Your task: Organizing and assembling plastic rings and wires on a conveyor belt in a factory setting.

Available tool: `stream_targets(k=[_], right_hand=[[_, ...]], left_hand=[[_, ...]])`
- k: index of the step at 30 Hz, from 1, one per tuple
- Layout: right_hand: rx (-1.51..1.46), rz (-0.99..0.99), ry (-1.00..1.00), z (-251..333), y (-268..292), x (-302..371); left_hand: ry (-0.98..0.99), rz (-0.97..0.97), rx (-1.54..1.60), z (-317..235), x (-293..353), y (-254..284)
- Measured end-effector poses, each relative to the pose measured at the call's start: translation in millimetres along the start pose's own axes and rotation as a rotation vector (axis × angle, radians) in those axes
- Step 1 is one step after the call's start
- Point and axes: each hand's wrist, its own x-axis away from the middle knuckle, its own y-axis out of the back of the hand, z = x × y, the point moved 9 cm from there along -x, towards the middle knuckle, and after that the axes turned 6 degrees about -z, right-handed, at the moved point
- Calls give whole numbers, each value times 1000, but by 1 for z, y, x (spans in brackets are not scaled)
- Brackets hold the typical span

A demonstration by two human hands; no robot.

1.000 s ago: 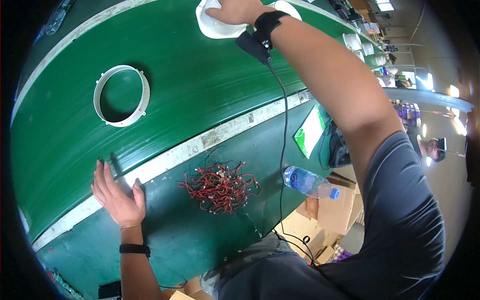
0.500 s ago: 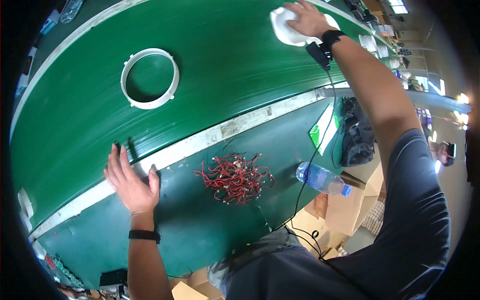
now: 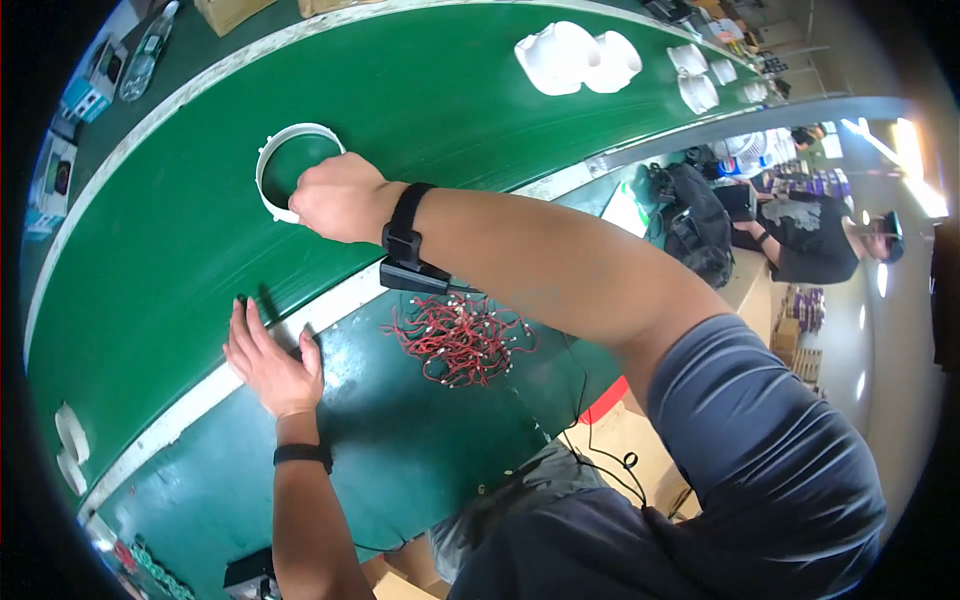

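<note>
A white plastic ring (image 3: 268,150) with small tabs round its outside lies on the green conveyor belt. My right hand (image 3: 345,197) reaches across to it, fingers curled round its near right rim, and hides that part of it. On the belt's pale metal edge rests my left hand (image 3: 272,368), open with its fingers stretched out and holding nothing. A tangled heap of red wires (image 3: 462,340) with small white connectors lies on the green table (image 3: 420,440), partly below my right forearm.
White moulded parts (image 3: 558,60) sit at the belt's far right, with several white rings (image 3: 698,93) beyond them. Two white pieces (image 3: 70,432) lie at the near left. A plastic bottle (image 3: 150,55) stands past the far edge. Near a black bag (image 3: 697,225), another person (image 3: 815,235) works.
My right hand has left the white moulded part at the far right and come left onto the ring. My left hand has stayed on the belt's edge.
</note>
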Motion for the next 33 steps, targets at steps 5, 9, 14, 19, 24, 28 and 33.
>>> stream_targets(k=[5, 9, 14, 19, 24, 28, 33], right_hand=[[117, -39, -114, -79, 5, 34], [255, 150, -481, -198, 29, 102], [288, -61, -572, -190, 136, 162], [-124, -211, -352, -13, 217, 222], [-392, -62, -343, 92, 227, 345], [-569, -34, -610, 73, 174, 441], [-722, -11, -620, 47, 116, 498]], left_hand=[[16, 14, -16, 5, 4, 2], [17, 65, -35, 3, 3, 0], [-9, 50, -5, -11, -1, 4], [67, 31, -53, 9, 19, 14], [275, -198, 209, -35, 36, 73], [334, -235, 479, -90, 71, 136], [360, -105, 691, -112, 163, 189]])
